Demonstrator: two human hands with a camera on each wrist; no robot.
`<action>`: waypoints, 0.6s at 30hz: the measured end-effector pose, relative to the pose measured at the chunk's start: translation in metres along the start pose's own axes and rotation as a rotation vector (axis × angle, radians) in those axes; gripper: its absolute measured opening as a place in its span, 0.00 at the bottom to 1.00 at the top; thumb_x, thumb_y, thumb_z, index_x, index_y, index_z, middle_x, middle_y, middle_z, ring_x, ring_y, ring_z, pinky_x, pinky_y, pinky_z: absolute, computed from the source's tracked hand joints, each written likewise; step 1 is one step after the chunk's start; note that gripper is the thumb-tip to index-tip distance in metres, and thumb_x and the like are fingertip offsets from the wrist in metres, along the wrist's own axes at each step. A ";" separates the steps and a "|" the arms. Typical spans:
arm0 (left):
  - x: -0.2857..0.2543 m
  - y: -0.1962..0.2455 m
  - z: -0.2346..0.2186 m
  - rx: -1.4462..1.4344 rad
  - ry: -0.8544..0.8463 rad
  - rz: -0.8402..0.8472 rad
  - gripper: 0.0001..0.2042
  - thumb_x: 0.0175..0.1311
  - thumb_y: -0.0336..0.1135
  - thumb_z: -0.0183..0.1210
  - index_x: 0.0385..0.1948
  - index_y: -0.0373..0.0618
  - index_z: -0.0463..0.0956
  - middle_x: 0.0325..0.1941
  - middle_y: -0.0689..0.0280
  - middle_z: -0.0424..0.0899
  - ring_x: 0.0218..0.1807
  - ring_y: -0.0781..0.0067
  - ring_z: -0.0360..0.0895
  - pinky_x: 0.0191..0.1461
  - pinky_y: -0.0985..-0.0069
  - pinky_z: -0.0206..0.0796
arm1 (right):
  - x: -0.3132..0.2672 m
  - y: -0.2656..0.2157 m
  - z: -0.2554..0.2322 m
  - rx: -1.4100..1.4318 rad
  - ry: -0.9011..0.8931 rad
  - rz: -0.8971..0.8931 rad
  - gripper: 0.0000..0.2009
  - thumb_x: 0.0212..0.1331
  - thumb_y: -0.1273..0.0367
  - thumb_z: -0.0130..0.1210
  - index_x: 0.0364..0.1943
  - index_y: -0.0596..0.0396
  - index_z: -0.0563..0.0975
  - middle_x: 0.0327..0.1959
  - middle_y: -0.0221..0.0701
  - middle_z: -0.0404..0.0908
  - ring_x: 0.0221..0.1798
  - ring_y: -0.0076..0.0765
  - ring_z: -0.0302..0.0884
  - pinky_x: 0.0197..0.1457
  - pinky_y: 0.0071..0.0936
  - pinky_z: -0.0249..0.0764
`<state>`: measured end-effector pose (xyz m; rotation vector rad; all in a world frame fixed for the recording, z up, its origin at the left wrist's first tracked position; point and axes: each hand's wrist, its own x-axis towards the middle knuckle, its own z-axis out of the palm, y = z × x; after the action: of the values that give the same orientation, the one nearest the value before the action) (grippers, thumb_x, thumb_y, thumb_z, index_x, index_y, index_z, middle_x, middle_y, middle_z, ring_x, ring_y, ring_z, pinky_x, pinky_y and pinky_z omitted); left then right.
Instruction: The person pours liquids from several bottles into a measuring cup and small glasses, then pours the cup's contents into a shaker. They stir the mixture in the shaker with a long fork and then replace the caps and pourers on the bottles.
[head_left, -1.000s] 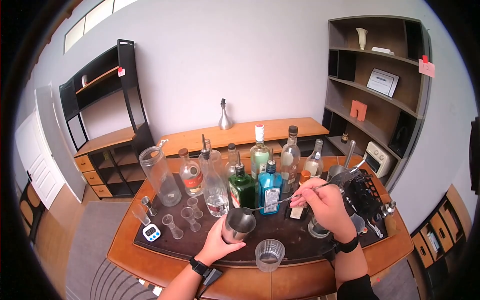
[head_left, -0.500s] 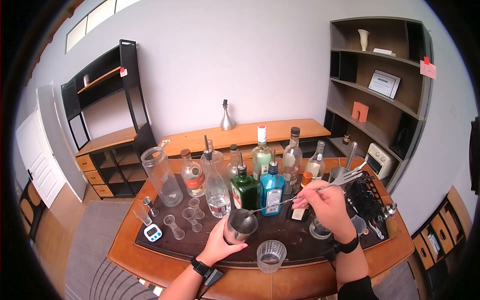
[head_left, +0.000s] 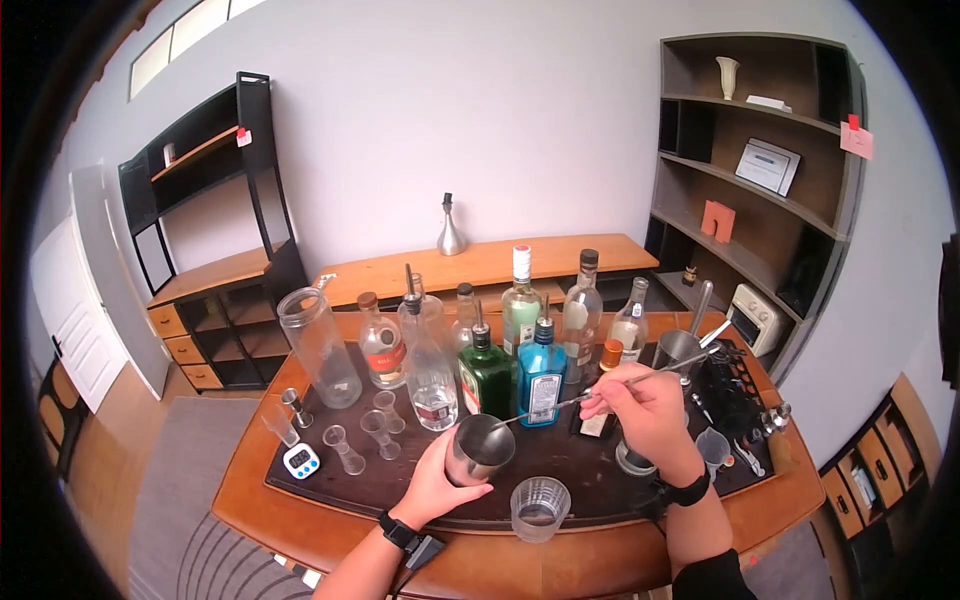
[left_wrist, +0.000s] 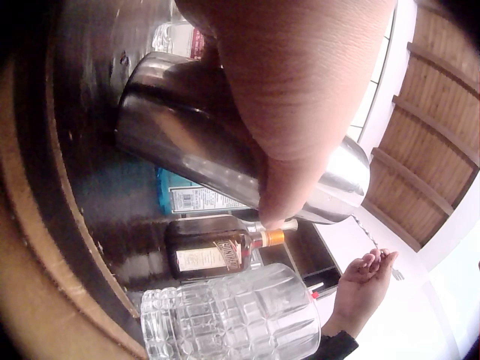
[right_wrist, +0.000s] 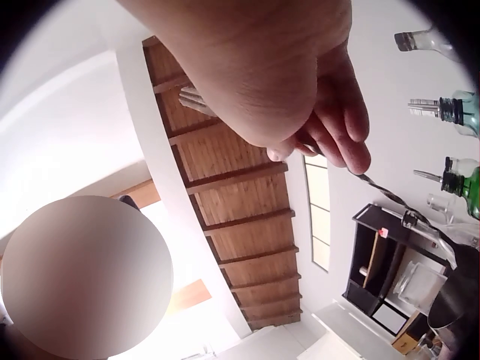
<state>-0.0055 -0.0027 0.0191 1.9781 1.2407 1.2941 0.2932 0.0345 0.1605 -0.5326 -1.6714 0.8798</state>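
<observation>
Head view: left hand (head_left: 440,482) clamped round metal cup (head_left: 478,452), cup tilted above worktop (head_left: 600,568), likely to open its mouth toward the stirrer (head_left: 567,402). Right hand (head_left: 645,412) pinches the twisted shaft; lower end reaches into the cup. Tumbler (head_left: 540,510) upright, just beside, presumably for easy reach.

Left wrist view: thumb lies along the cup's side, probably steadying it.

Right wrist view: fingers close together on the shaft, fork end (right_wrist: 196,101) beyond the hand.

Black left wristband (head_left: 398,531) with dark boxy attachment (head_left: 425,551) and cable (head_left: 404,580), black right wristband (head_left: 692,490), black right sleeve (head_left: 712,578)
</observation>
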 end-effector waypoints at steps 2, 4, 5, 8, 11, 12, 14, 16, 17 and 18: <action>0.002 0.002 0.000 -0.004 0.000 0.009 0.49 0.41 0.41 0.80 0.69 0.37 0.63 0.66 0.53 0.75 0.69 0.56 0.72 0.73 0.62 0.61 | 0.000 -0.001 0.003 0.009 0.065 0.029 0.09 0.71 0.73 0.55 0.36 0.69 0.80 0.29 0.37 0.84 0.31 0.30 0.86 0.36 0.24 0.82; 0.000 -0.001 0.000 0.024 0.019 0.025 0.49 0.41 0.41 0.80 0.69 0.37 0.63 0.66 0.52 0.74 0.69 0.55 0.72 0.73 0.62 0.61 | -0.001 0.000 0.004 0.027 0.119 0.070 0.10 0.71 0.72 0.55 0.36 0.69 0.80 0.27 0.37 0.84 0.30 0.30 0.86 0.35 0.24 0.82; -0.001 -0.002 0.000 0.029 0.020 0.024 0.49 0.41 0.41 0.80 0.69 0.37 0.63 0.67 0.52 0.74 0.69 0.55 0.71 0.73 0.62 0.61 | 0.000 0.001 0.004 0.029 0.153 0.084 0.10 0.71 0.72 0.56 0.37 0.69 0.80 0.27 0.37 0.84 0.29 0.29 0.85 0.34 0.24 0.82; -0.002 -0.005 0.001 0.025 0.022 -0.002 0.49 0.42 0.41 0.80 0.69 0.37 0.62 0.67 0.52 0.74 0.69 0.55 0.71 0.73 0.63 0.61 | 0.004 0.005 0.003 0.011 0.172 0.088 0.10 0.71 0.71 0.56 0.38 0.68 0.80 0.27 0.37 0.84 0.28 0.28 0.85 0.32 0.22 0.81; -0.002 -0.001 0.001 0.011 0.018 0.012 0.49 0.41 0.41 0.81 0.69 0.37 0.62 0.66 0.53 0.74 0.68 0.57 0.72 0.73 0.63 0.61 | 0.002 0.004 0.006 -0.064 0.174 0.029 0.10 0.70 0.71 0.57 0.36 0.68 0.81 0.27 0.36 0.85 0.27 0.27 0.84 0.32 0.22 0.80; -0.003 -0.001 0.002 0.013 0.019 0.005 0.49 0.41 0.41 0.81 0.69 0.37 0.62 0.66 0.53 0.74 0.68 0.57 0.72 0.73 0.63 0.61 | 0.000 0.005 0.006 -0.059 0.170 0.034 0.10 0.70 0.71 0.57 0.36 0.68 0.81 0.27 0.36 0.85 0.27 0.27 0.84 0.32 0.22 0.80; -0.001 0.001 0.001 0.013 0.014 0.022 0.49 0.41 0.40 0.81 0.69 0.38 0.62 0.66 0.53 0.74 0.68 0.57 0.72 0.73 0.63 0.61 | -0.001 0.007 0.007 -0.161 0.144 -0.074 0.09 0.68 0.72 0.59 0.33 0.67 0.81 0.27 0.36 0.85 0.27 0.27 0.84 0.31 0.23 0.79; -0.002 0.002 0.001 0.021 0.017 0.012 0.49 0.41 0.40 0.80 0.69 0.38 0.62 0.66 0.53 0.74 0.69 0.57 0.71 0.73 0.63 0.61 | -0.004 0.006 0.008 -0.188 0.114 -0.172 0.09 0.67 0.72 0.60 0.32 0.66 0.82 0.27 0.36 0.86 0.27 0.28 0.84 0.31 0.24 0.79; -0.002 0.002 0.000 0.027 0.022 0.008 0.49 0.42 0.40 0.80 0.69 0.38 0.62 0.66 0.53 0.74 0.69 0.57 0.71 0.73 0.63 0.61 | -0.005 0.004 0.008 -0.219 0.084 -0.275 0.08 0.66 0.73 0.60 0.30 0.65 0.82 0.27 0.36 0.86 0.27 0.29 0.84 0.31 0.25 0.78; -0.002 0.001 0.001 0.027 0.024 0.008 0.49 0.42 0.40 0.80 0.69 0.38 0.62 0.66 0.53 0.74 0.69 0.57 0.71 0.73 0.63 0.61 | -0.005 0.000 0.007 -0.219 0.083 -0.276 0.08 0.66 0.73 0.60 0.30 0.65 0.82 0.27 0.36 0.86 0.27 0.29 0.84 0.31 0.25 0.78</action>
<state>-0.0048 -0.0050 0.0187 1.9940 1.2684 1.3151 0.2879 0.0287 0.1568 -0.4645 -1.7252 0.4722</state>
